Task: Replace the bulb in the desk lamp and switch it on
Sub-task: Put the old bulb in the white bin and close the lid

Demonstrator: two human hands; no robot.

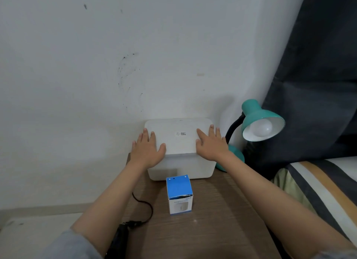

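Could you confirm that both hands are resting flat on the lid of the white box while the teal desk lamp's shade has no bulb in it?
Not quite: the head view shows a white bulb seated in the teal desk lamp shade. The rest holds: the left hand and right hand lie flat on the white box lid.

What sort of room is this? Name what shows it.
Probably a bedroom: a striped bed beside a small wooden table, a teal desk lamp, and a dark curtain.
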